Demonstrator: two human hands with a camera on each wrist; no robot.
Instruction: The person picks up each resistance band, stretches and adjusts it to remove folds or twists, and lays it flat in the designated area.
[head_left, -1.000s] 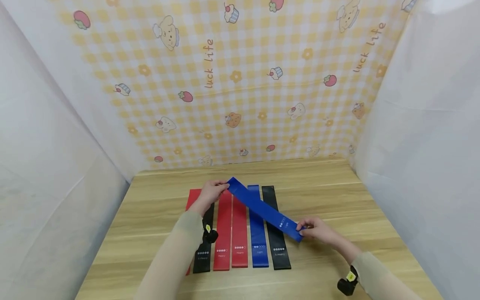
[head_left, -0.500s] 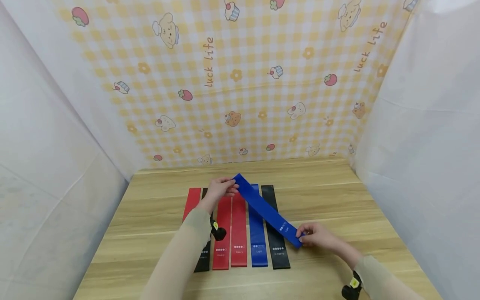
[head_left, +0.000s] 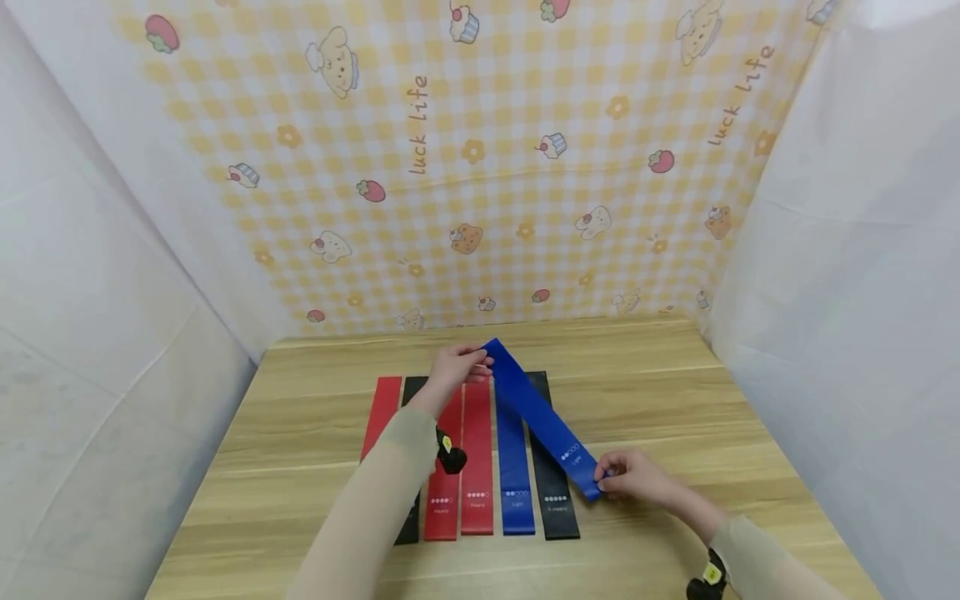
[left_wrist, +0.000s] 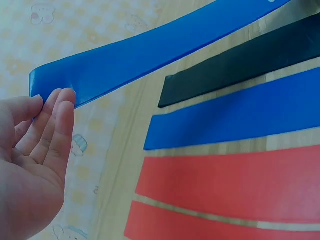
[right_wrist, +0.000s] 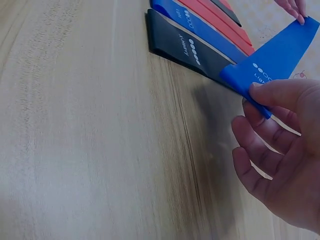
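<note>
Stretched diagonally between both hands is a blue resistance band (head_left: 534, 408) printed "Light". Its far end is pinched by my left hand (head_left: 453, 367), thumb against fingers, as the left wrist view also shows. At the near end, my right hand (head_left: 637, 479) pinches the band's corner between thumb and fingers, its other fingers loosely bent. The held band slants above a second blue band (head_left: 516, 475) and a black band (head_left: 557, 492) lying on the table, covering parts of them in the head view.
Left of the lying blue band, red bands (head_left: 477, 450) marked "Heavy" and another black band (head_left: 414, 386) lie side by side, partly behind the left arm. A further red band (head_left: 382, 404) is leftmost. The wooden table (head_left: 300, 433) meets a checked cloth backdrop (head_left: 480, 200) and white side curtains.
My left hand has moved right and slightly away with the band's far end, so the band slants more steeply. My right hand has shifted slightly toward the near edge.
</note>
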